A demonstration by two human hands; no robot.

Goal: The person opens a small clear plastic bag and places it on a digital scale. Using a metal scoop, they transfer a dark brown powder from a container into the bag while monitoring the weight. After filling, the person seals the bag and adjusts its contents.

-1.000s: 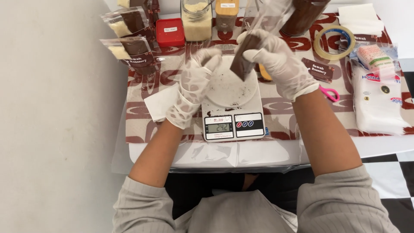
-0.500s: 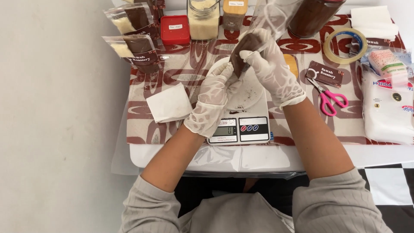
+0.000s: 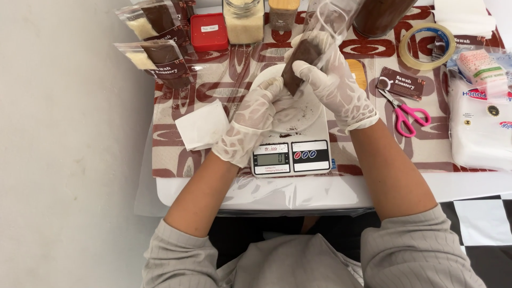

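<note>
Both gloved hands on a clear pouch of brown powder right above the scale, so spills land there; right hand has its grip wrapped round it; left hand pinches the bottom, steadying it.

The gloved left hand covers much of the white kitchen scale, so its round platform shows only in part. The gloved right hand wraps the clear plastic pouch of brown powder, hiding its lower end. At the top edge, the dark brown jar and the glass jar of pale grains are cut off. The white plastic package runs off the right edge.
</note>
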